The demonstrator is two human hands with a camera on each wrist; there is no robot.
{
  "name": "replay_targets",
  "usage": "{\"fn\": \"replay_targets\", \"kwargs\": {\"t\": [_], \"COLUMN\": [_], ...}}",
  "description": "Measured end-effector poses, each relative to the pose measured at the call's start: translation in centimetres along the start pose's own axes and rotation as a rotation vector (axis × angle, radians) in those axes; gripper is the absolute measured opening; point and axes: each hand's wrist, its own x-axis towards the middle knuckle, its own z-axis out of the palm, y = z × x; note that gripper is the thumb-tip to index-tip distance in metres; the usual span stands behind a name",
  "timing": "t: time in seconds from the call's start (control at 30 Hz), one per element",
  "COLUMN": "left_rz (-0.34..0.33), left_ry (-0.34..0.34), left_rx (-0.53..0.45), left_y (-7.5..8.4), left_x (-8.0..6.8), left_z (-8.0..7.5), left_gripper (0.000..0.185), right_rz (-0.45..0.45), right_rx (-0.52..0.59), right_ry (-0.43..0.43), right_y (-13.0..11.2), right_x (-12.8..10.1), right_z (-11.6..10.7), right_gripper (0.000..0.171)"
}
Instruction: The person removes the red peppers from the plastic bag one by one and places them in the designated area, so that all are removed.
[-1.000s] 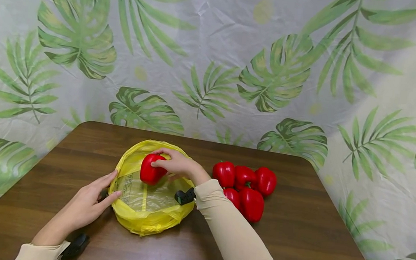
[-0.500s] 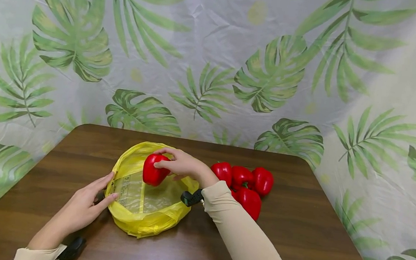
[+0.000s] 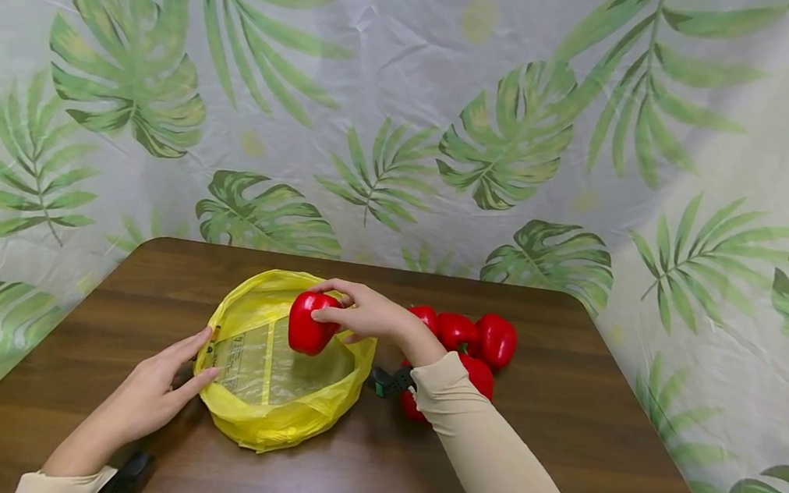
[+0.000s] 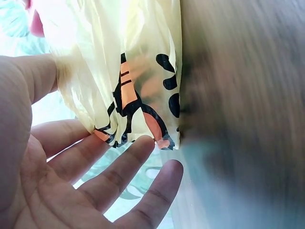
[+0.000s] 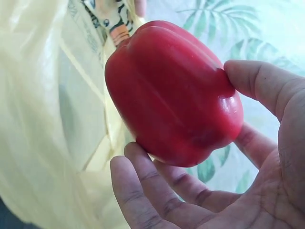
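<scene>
**A:** ok going L to R, what was on the table?

**B:** far left was the left hand, lying flat w/ fingers straight, tips touching the outer left side of the yellow bag. Not gripping anything, just resting against the plastic. Left wrist cam showed the same thing: open palm, fingers spread right at the printed edge of the bag.

**A:** and the bag itself?

**B:** sat open on the table, mouth up, rim rolled down, clear-ish bottom w/ some print on it. Couldn't tell if anything was inside besides that.

**A:** the pepper?

**B:** red pepper was over the far right part of the bag's opening, around rim level. Right hand held it, thumb on one side & fingers curled round the other. Wrist cam made it obvious: pepper pinched btwn thumb and fingers, yellow plastic right behind it.

**A:** anything further right?

**B:** pile of red peppers just beside the bag, bunched together & touching, partly hidden behind the right sleeve. Leaf-print cloth hung behind the table.
</scene>
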Motion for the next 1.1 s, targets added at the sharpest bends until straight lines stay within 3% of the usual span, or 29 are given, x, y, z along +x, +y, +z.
{"fn": "replay_targets", "kwargs": {"t": [0.53,1.1], "left_rz": [0.008,-0.020], "left_ry": [-0.002,-0.020], "left_rx": [-0.003,-0.019], "left_y": [-0.2,-0.2], "left_x": [0.4,-0.1], "left_z": [-0.3,-0.2], "left_gripper": [0.070,0.071], "right_rz": [-0.059,-0.054], "right_rx": [-0.006,-0.033], "right_ry": [0.051,0.090], "right_y": [1.6,3.8], "right_x": [-3.8,-8.3], "right_z": [-2.3,-3.8], "right_gripper": [0.049,0.049]}}
